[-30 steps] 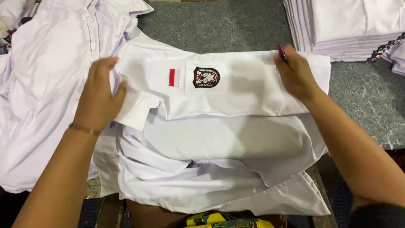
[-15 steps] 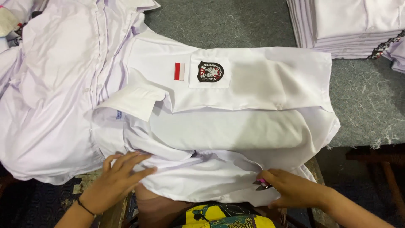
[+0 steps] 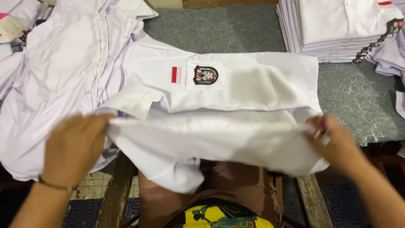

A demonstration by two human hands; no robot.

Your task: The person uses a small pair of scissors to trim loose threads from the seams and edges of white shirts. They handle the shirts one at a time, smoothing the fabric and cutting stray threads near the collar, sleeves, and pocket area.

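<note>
The left hand [image 3: 75,147] pinches the near edge of the white shirt [image 3: 236,90] lying on the grey felt table [image 3: 228,31] — lifted hem stretched across — and the right hand [image 3: 333,141] grips its other end, below the folded shirt stack [image 3: 337,25].

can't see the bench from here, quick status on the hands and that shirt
Left hand and right hand each grip the white shirt's near edge, lifted off the table. Nothing between them. Folded stack sits clear, far right.
</note>
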